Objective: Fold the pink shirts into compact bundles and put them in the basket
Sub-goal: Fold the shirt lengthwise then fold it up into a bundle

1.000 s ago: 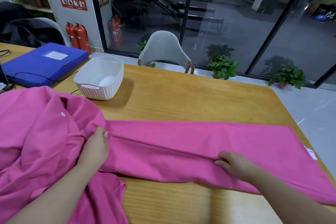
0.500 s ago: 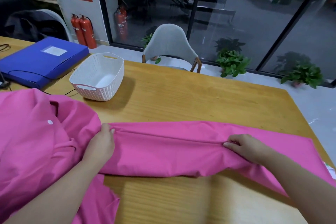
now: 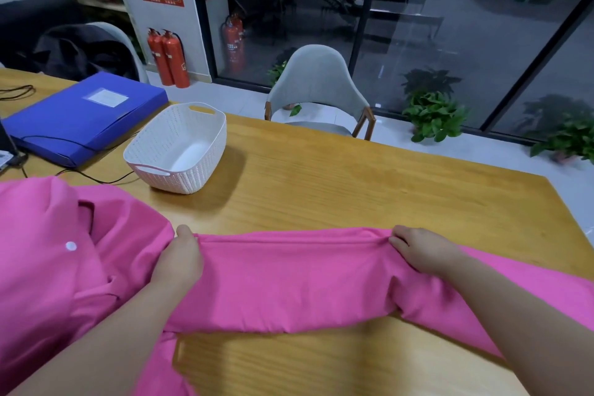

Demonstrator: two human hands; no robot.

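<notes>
A person's left hand (image 3: 180, 259) and right hand (image 3: 421, 251), set well apart, each pinch the far folded edge of a pink shirt (image 3: 289, 280) stretched across a wooden table (image 3: 353, 190), with a white basket (image 3: 180, 151) standing beyond beside a blue folder (image 3: 80, 116).

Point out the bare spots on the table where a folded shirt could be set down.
Widest bare patch: table right of the basket, beyond the pink shirt, out to its right corner. Smaller one: near edge below the shirt, between the forearms. Crowded on the left: shirt heap, blue folder, cables. Left hand and right hand grip the shirt.
</notes>
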